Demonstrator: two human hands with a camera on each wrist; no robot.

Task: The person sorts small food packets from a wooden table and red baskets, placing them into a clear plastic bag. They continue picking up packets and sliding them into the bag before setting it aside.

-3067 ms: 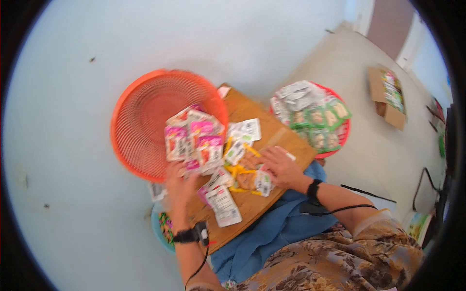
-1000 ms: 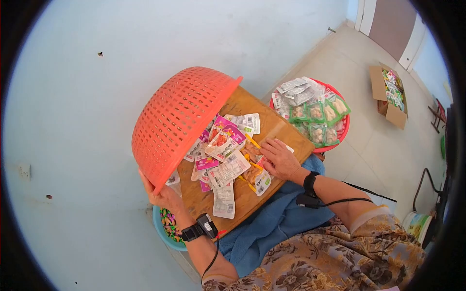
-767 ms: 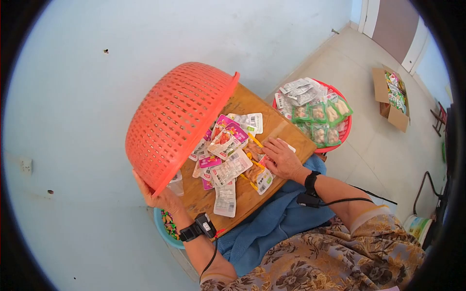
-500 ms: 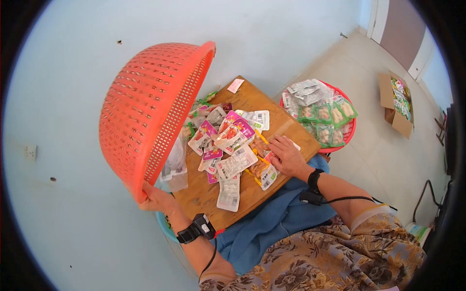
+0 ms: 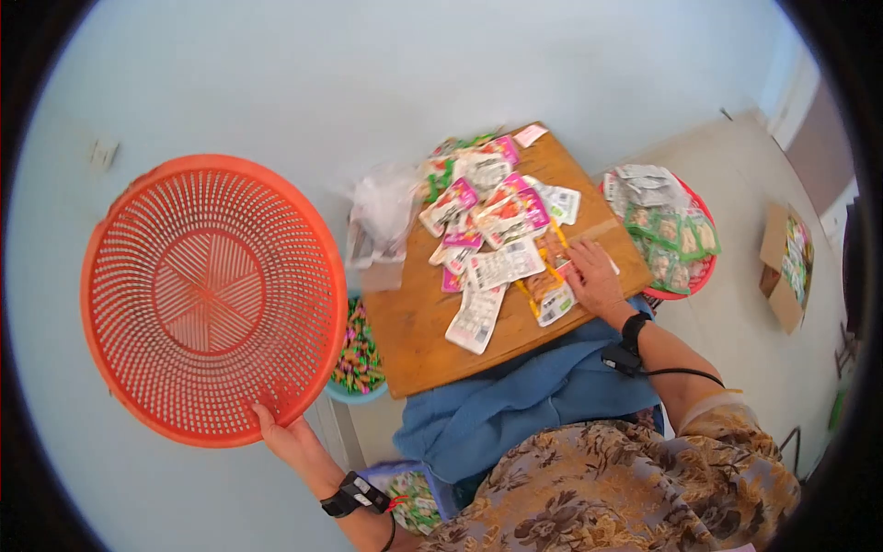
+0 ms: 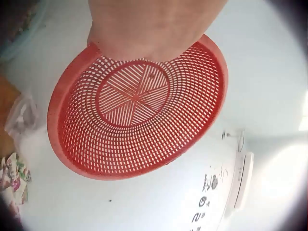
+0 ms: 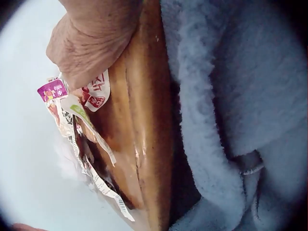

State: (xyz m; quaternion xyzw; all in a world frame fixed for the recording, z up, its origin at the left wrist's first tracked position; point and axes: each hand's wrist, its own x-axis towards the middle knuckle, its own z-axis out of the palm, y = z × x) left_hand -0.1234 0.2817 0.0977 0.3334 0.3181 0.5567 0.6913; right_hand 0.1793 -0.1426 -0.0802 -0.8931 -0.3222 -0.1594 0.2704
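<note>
The left hand point(image 5: 292, 445) grips the rim of a large orange-red basket point(image 5: 213, 294), thumb over the inner side, holding it left of the wooden board. The basket's inside faces the head camera and holds nothing. In the left wrist view the hand point(image 6: 149, 29) covers part of the basket point(image 6: 139, 144). On the board point(image 5: 414, 354) lies a pile of packets, purple-white point(image 5: 506, 216), white point(image 5: 476, 317) and yellow-edged point(image 5: 555, 304). The right hand point(image 5: 596, 281) rests on the board's right part, touching the yellow-edged packets; the right wrist view shows this hand point(image 7: 94, 48) beside packets.
A red basket point(image 5: 704, 267) of green and silver packets stands right of the board. Left below are a blue basin point(image 5: 357, 397) of small wrapped pieces and a container of green packets point(image 5: 414, 501). A clear bag point(image 5: 382, 216) hangs at the board's left edge. A carton point(image 5: 778, 294) stands far right.
The left hand has moved the orange-red basket left, off the board, and turned its inside toward the head camera. More of the packet pile shows. The right hand has stayed on the board by the packets.
</note>
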